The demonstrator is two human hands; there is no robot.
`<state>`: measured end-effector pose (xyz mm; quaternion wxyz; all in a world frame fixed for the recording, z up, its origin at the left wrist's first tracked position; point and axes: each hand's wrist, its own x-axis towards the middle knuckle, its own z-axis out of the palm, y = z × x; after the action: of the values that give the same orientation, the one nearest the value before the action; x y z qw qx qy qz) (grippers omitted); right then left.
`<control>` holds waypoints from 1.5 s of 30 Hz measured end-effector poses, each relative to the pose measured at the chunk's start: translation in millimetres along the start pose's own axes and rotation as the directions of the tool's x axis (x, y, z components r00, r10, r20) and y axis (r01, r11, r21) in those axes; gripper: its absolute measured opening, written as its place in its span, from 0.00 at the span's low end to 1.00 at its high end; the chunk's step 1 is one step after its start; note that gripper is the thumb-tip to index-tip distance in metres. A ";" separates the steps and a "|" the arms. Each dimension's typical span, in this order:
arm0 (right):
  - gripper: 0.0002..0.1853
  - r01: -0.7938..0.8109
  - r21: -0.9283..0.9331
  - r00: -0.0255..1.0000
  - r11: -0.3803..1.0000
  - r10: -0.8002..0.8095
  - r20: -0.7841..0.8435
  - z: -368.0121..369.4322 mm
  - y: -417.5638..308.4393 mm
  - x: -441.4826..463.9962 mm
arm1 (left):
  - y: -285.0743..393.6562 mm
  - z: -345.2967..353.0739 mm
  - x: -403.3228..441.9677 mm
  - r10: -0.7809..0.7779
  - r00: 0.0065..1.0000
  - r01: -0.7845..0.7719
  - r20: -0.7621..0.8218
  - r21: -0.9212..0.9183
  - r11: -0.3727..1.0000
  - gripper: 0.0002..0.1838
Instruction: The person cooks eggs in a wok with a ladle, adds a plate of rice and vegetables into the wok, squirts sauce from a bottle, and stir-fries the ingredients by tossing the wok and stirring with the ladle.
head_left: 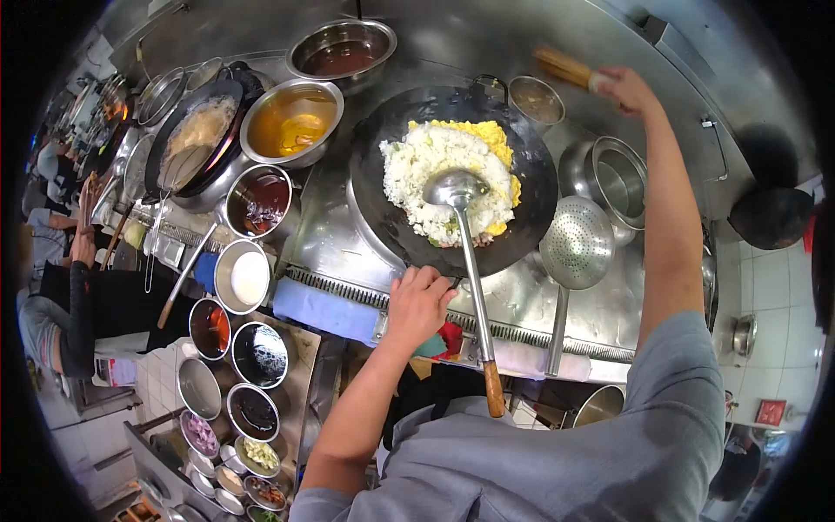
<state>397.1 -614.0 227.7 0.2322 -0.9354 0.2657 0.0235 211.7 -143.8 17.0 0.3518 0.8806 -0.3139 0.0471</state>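
A bamboo wok brush point(564, 68) is held in my right hand point(628, 90), raised over the far right of the stove. My left hand point(419, 300) is closed at the near rim of a black wok point(383, 228), where its near handle is hidden under my fingers. White rice point(404, 170) and yellow scrambled egg point(490, 132) lie heaped in the wok. A steel ladle point(470, 261) rests with its bowl on the rice. Its wooden handle end points towards me, and neither hand touches it. Red and green cloth point(450, 337) shows beside my left hand.
Right of the wok lie a perforated skimmer point(577, 244) and a steel pot point(619, 181). A small strainer bowl point(536, 100) stands behind. At left are an oil bowl point(292, 123), a second wok point(202, 143) and several seasoning containers point(259, 355). Another person point(83, 287) stands far left.
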 end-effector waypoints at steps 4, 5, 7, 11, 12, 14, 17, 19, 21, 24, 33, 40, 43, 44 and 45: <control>0.31 0.388 -0.285 0.859 0.877 -0.456 -0.234 23.8 -12.7 2.4 | -0.3 1.7 1.9 -0.007 0.999 0.005 0.050 0.039 0.999 0.08; 0.31 0.436 -0.257 0.835 0.862 -0.494 -0.241 39.8 -22.4 -7.1 | -0.6 1.4 1.9 -0.001 0.999 -0.001 0.041 0.035 0.999 0.08; 0.33 0.280 -0.486 0.908 0.828 -0.393 -0.146 68.9 -54.2 -63.1 | -1.6 0.9 0.7 0.014 0.999 -0.015 0.031 0.031 0.999 0.08; 0.31 0.311 -0.450 0.924 0.837 -0.377 -0.062 114.6 -70.9 -114.6 | -4.5 4.5 0.9 0.012 1.000 -0.012 0.000 0.021 1.000 0.08; 0.29 0.322 -0.424 0.924 0.847 -0.378 -0.055 132.4 -60.5 -97.5 | -3.8 5.6 -0.1 0.010 1.000 -0.010 0.005 0.031 0.999 0.08; 0.28 0.218 -0.384 0.965 0.897 -0.257 -0.050 165.8 -34.7 -48.3 | -0.1 5.4 -4.9 0.006 1.000 -0.006 0.023 0.014 1.000 0.08; 0.25 0.142 -0.121 0.974 0.982 -0.160 -0.158 193.6 -48.0 -55.2 | -0.8 4.8 4.5 0.011 1.000 -0.010 -0.014 0.031 0.999 0.08; 0.26 0.172 -0.014 0.964 0.985 -0.171 -0.202 202.9 -48.7 -91.2 | 2.6 5.0 -1.2 -0.004 1.000 0.004 -0.005 0.044 0.999 0.08; 0.30 0.209 -0.039 0.959 0.977 -0.213 -0.187 188.7 -50.9 -131.7 | 0.7 5.4 0.0 0.004 1.000 -0.004 -0.002 0.050 0.999 0.08; 0.31 0.112 0.066 0.950 0.992 -0.087 -0.301 182.6 -50.0 -141.8 | 1.8 5.8 -0.4 0.010 1.000 -0.010 0.006 0.038 0.999 0.08; 0.26 0.127 0.386 0.984 0.914 -0.068 -0.163 237.3 -79.4 -68.0 | 0.2 5.5 4.7 0.026 1.000 -0.026 0.001 0.060 0.998 0.08; 0.26 0.120 0.353 0.804 0.928 0.118 -0.583 237.0 -16.8 -66.3 | -2.3 3.9 -1.9 0.003 1.000 -0.004 0.028 0.046 0.999 0.09; 0.28 0.143 0.798 0.869 0.586 0.311 -0.384 164.6 25.1 -131.6 | -4.8 6.9 -4.2 0.031 0.999 -0.032 -0.011 -0.012 0.999 0.08; 0.31 0.180 0.898 0.912 0.402 0.274 -0.305 143.9 35.8 -170.0 | -6.9 7.0 -5.2 0.040 0.999 -0.040 -0.008 -0.015 0.999 0.08; 0.32 0.166 0.937 0.924 0.308 0.283 -0.256 130.5 46.7 -203.1 | -8.7 7.4 -4.8 0.051 0.999 -0.051 -0.014 -0.018 0.999 0.08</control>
<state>209.6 -492.0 125.6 0.6800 -0.5931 0.3019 -0.3077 212.0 -141.3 4.8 0.3607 0.8687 -0.3343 0.0594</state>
